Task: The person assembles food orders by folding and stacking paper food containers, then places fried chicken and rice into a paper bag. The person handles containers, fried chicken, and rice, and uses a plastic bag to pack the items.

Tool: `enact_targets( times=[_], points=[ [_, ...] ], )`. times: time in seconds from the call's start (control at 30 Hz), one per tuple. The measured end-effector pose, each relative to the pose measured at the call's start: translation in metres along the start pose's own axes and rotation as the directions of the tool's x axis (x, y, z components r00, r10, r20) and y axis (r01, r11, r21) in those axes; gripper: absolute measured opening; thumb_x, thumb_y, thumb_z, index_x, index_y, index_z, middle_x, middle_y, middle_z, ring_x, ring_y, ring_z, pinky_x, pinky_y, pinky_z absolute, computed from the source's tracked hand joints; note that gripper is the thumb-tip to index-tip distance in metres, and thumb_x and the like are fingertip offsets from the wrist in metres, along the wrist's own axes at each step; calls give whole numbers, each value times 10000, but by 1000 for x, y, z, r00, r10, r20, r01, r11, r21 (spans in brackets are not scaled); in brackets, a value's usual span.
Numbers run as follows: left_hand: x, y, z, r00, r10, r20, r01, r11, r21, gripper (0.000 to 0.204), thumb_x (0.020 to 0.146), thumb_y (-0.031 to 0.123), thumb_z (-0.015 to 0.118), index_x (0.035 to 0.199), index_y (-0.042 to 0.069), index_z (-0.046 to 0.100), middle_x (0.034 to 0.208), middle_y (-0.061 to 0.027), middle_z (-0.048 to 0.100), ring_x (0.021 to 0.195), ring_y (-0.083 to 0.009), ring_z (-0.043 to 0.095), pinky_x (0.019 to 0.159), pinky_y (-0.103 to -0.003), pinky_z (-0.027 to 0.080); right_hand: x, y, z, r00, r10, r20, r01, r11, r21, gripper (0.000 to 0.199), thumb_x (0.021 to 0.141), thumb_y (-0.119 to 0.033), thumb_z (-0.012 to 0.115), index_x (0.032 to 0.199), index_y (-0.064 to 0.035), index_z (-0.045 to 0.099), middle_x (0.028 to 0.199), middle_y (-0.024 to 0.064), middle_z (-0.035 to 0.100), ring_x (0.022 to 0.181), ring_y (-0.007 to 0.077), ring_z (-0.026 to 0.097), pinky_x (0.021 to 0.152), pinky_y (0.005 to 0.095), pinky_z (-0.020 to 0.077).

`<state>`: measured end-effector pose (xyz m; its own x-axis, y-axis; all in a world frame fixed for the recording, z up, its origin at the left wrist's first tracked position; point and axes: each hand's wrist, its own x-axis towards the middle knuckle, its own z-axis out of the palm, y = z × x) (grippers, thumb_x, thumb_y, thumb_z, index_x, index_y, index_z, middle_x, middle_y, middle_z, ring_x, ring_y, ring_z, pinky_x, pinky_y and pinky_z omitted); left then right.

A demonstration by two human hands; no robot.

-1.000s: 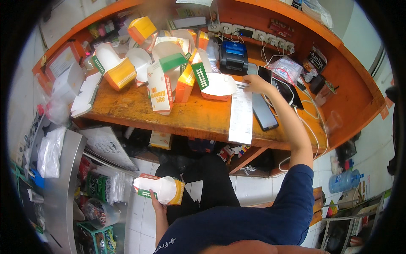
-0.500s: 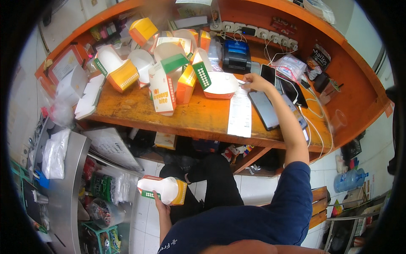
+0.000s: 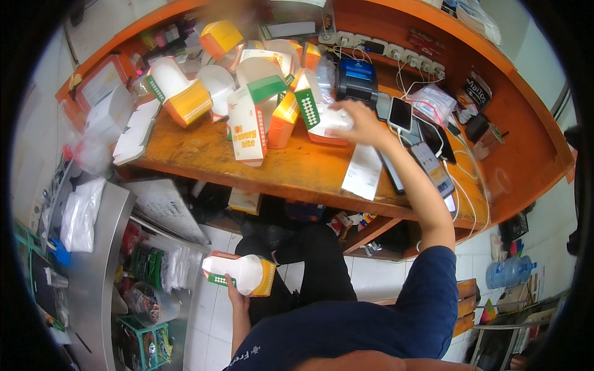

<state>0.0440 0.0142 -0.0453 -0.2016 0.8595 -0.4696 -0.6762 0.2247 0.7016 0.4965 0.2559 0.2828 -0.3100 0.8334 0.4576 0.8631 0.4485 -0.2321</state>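
Note:
My left hand (image 3: 237, 298) is closed on the near side of an open paper food box (image 3: 249, 276), yellow, white and green, held low by my legs. My right hand (image 3: 359, 127) is over the desk, thumb and fingers apart, at the right end of an open food box (image 3: 326, 127) with a green checked flap; whether it touches that box is unclear. Below that hand a white paper slip (image 3: 362, 173) lies on the orange desk. More food boxes crowd to the left, among them an upright white one (image 3: 246, 133) and a tipped yellow one (image 3: 190, 106).
A black and blue printer (image 3: 357, 83) stands behind my right hand. Phones (image 3: 401, 115) with white charging cables lie to the right on the wooden desk (image 3: 204, 162). A metal counter (image 3: 102, 272) stands at the left. A water jug (image 3: 508, 274) is on the floor at right.
My right hand has left the top of the paper slip and moved slightly left to the food box, its fingers spreading. The slip sits more slanted. My left hand still holds its box.

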Motion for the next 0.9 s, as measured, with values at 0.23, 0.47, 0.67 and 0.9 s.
enact_targets(
  times=[0.23,0.47,0.67,0.9],
  points=[
    [-14,2,14,990,129,-62,-127,991,41,648,1008,471,421,1378,-60,382,1356,-168,514,1214,-284,543,1023,-404,435,-23,-100,-8,948,277,157,-210,914,-346,215,883,-171,596,1050,-54,664,1078,173,660,875,343,663,742,431,530],
    [-15,23,49,968,250,18,-249,967,-59,509,1012,337,493,1311,-70,432,1275,-156,552,1167,-248,556,1004,-389,449,-112,-233,9,983,-119,-138,124,992,28,220,786,-101,660,1005,-115,658,949,93,662,861,257,646,642,360,553],
    [-14,20,48,949,305,80,-293,947,-135,414,994,242,545,1284,-41,458,1216,-118,561,1128,-202,552,963,-356,437,-180,-288,181,920,-215,329,163,970,179,251,820,-121,580,1061,-58,600,1330,157,547,1136,361,567,787,408,556],
    [-26,-24,-10,984,171,55,-170,985,-29,502,1025,348,434,1374,-5,358,1335,-134,485,1234,-234,482,1011,-397,419,-247,-301,233,857,-205,472,36,939,342,345,881,-232,585,1194,-88,580,1386,225,473,1192,434,507,881,541,500]
  ],
)
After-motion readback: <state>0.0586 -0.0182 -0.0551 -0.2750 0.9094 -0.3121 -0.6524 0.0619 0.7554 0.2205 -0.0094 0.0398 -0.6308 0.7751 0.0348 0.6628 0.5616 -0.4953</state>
